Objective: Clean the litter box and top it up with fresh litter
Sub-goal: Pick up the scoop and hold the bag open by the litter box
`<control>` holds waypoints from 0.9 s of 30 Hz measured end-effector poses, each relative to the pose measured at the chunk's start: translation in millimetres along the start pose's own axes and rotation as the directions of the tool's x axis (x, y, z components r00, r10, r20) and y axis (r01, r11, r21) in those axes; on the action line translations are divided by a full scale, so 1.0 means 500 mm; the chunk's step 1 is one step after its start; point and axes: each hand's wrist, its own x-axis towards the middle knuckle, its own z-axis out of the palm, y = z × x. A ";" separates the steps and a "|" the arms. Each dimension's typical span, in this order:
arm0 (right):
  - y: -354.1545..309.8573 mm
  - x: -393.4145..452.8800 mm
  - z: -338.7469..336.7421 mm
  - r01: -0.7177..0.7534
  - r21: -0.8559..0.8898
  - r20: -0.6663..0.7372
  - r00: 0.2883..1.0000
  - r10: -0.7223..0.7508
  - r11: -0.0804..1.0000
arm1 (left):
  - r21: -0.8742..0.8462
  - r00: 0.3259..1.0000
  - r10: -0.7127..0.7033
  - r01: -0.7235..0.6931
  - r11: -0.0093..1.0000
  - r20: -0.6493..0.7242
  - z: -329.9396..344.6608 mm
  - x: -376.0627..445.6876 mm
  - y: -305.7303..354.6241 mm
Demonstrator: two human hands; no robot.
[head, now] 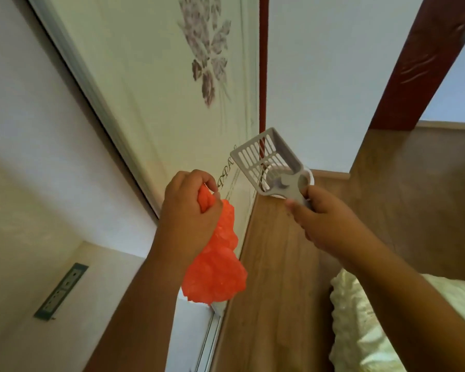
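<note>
My left hand (188,210) grips the bunched top of an orange plastic bag (218,267), which hangs down below my fist. My right hand (322,218) holds the handle of a grey slotted litter scoop (266,159), its scoop end raised up and away from me with nothing visible in it. The two hands are side by side in mid-air above the floor. No litter box is in view.
A sliding door with a flower print (172,84) stands to the left, next to a white wall with a socket strip (62,291). Wood-look floor (279,264) runs ahead. A dark red door frame (414,63) is at the right, and pale bedding (373,331) lies at the lower right.
</note>
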 end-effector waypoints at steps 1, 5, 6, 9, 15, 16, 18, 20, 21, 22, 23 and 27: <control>0.008 0.008 -0.019 0.000 0.008 -0.015 1.000 0.000 1.000 | -0.002 1.000 0.014 -0.014 1.000 0.011 0.017 0.013 0.012; 0.038 0.046 -0.087 -0.005 0.014 -0.063 0.998 0.006 1.000 | -0.015 0.997 0.055 -0.054 0.998 0.048 0.081 0.061 0.055; 0.045 0.055 -0.103 -0.010 0.015 -0.072 0.997 0.011 1.000 | -0.022 0.997 0.060 -0.059 0.998 0.054 0.096 0.073 0.064; 0.066 0.081 -0.146 -0.027 0.024 -0.094 0.995 0.030 0.999 | -0.033 0.994 0.090 -0.088 0.996 0.058 0.140 0.104 0.087; 0.099 0.138 -0.197 -0.093 0.045 -0.134 0.986 0.098 0.995 | -0.065 0.987 0.117 -0.111 0.992 0.111 0.223 0.165 0.096; 0.103 0.148 -0.200 -0.108 0.061 -0.135 0.984 0.116 0.992 | -0.069 0.984 0.126 -0.118 0.991 0.124 0.234 0.178 0.094; 0.109 0.170 -0.205 -0.132 0.077 -0.143 0.980 0.142 0.988 | -0.074 0.979 0.144 -0.134 0.988 0.146 0.258 0.208 0.088; 0.110 0.196 -0.206 -0.149 0.058 -0.164 0.974 0.157 0.987 | -0.081 0.975 0.153 -0.141 0.987 0.162 0.283 0.243 0.077; 0.110 0.210 -0.206 -0.155 0.045 -0.178 0.971 0.161 0.987 | -0.087 0.973 0.160 -0.147 0.985 0.167 0.294 0.262 0.072; 0.109 0.224 -0.206 -0.160 0.036 -0.196 0.967 0.164 0.986 | -0.097 0.969 0.173 -0.158 0.983 0.175 0.306 0.283 0.069; 0.107 0.238 -0.206 -0.168 0.032 -0.218 0.961 0.171 0.985 | -0.111 0.963 0.192 -0.173 0.979 0.189 0.316 0.304 0.067; 0.085 0.291 -0.207 -0.202 0.026 -0.314 0.928 0.200 0.979 | -0.180 0.930 0.280 -0.241 0.954 0.236 0.347 0.391 0.065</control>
